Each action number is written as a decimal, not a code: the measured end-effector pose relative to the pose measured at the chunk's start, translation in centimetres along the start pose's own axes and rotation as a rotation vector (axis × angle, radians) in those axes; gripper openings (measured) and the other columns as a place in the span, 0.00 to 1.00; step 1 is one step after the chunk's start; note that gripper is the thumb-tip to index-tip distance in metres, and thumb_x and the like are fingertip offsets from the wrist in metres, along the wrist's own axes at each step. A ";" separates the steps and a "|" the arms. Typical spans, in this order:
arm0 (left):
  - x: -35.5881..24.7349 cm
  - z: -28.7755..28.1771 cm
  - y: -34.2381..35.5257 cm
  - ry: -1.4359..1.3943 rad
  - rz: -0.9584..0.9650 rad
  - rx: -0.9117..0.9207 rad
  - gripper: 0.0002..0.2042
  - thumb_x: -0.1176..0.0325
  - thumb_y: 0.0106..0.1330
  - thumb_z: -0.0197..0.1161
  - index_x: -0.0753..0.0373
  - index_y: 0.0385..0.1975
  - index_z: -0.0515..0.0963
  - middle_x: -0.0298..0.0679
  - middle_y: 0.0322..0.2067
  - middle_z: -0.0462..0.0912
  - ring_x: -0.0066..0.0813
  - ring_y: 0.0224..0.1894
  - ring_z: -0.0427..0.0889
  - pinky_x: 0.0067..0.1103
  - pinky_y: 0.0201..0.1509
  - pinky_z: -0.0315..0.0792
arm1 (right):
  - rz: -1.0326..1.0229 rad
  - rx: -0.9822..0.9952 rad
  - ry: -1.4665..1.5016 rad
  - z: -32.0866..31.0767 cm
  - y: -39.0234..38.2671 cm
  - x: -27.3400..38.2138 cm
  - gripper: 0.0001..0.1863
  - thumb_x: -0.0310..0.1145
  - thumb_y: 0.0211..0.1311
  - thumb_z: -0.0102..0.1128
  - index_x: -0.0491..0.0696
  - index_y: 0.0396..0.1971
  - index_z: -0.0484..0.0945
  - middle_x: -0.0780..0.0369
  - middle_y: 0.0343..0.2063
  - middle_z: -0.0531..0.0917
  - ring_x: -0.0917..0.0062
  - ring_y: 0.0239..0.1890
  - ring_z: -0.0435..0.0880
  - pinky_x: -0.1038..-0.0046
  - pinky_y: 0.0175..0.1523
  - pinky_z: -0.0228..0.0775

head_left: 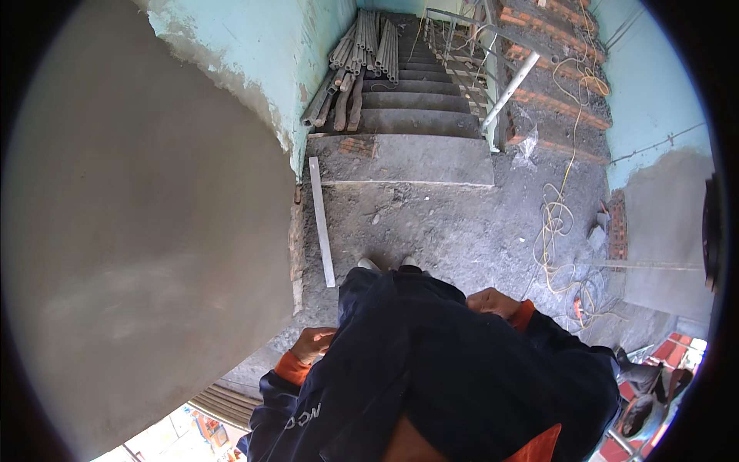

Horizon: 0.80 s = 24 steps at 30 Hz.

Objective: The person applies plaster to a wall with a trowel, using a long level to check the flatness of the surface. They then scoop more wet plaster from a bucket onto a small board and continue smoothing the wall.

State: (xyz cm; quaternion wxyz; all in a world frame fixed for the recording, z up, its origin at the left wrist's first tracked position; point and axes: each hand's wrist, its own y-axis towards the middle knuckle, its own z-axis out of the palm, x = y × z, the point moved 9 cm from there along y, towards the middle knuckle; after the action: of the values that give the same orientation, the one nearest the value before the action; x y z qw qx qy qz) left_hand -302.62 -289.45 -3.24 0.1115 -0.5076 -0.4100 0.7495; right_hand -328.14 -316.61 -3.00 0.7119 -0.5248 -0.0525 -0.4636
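Note:
My left hand [312, 344] is at the left side of my dark blue jacket [431, 339], its orange cuff showing. Its fingers are bent in against the cloth, and the tips are hidden. On the other side, my right hand [495, 302] is curled closed by the jacket's edge. The jacket covers part of its fingers, so I cannot make out what either hand holds. Below the hem, the tips of my shoes [409, 262] rest on the dusty grey floor [439, 219]. A long pale strip [321, 223] lies on the floor ahead of my left hand.
Dark steps [419, 100] lead away ahead, with a pile of metal pipes [362, 50] along their left. A metal railing [512, 88] separates them from brick-edged steps [562, 100]. Tangled yellow cable [550, 231] lies at right. A plastered wall [146, 231] stands close on my left.

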 end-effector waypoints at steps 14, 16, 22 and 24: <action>-9.4 -2.4 10.7 -0.009 0.146 0.113 0.09 0.68 0.63 0.62 0.67 0.38 0.79 0.39 0.33 0.83 0.22 0.36 0.81 0.22 0.44 0.73 | -0.134 -0.547 -0.697 -7.3 6.5 13.2 0.16 0.38 0.56 0.54 0.39 0.26 0.80 0.56 0.22 0.83 0.70 0.26 0.82 0.70 0.34 0.71; -10.0 -4.2 12.2 0.051 0.186 0.078 0.09 0.68 0.64 0.61 0.67 0.38 0.78 0.39 0.33 0.83 0.22 0.36 0.81 0.22 0.44 0.73 | -0.154 -0.546 -0.719 -8.3 8.5 14.5 0.15 0.37 0.56 0.54 0.39 0.26 0.80 0.58 0.21 0.82 0.73 0.25 0.80 0.71 0.33 0.70; -9.6 -6.8 15.8 0.123 0.240 -0.038 0.11 0.65 0.67 0.58 0.66 0.37 0.80 0.37 0.30 0.83 0.21 0.35 0.81 0.21 0.40 0.72 | -0.027 -0.593 -0.558 -12.4 15.7 12.8 0.13 0.37 0.59 0.56 0.41 0.26 0.79 0.63 0.20 0.79 0.82 0.24 0.76 0.76 0.30 0.68; -8.6 -7.3 16.8 0.318 0.341 0.072 0.12 0.64 0.67 0.57 0.66 0.35 0.80 0.36 0.28 0.83 0.20 0.34 0.81 0.20 0.38 0.72 | -0.091 -0.575 -0.537 -12.5 17.0 13.4 0.13 0.38 0.59 0.56 0.42 0.26 0.79 0.64 0.21 0.79 0.83 0.24 0.75 0.77 0.29 0.67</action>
State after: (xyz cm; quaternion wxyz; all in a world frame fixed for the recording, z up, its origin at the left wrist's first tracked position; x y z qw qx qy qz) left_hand -288.28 -301.54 -10.81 0.0644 -0.6771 -0.2686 0.6821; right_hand -313.55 -334.33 -12.85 0.4756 -0.8025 -0.1280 -0.3368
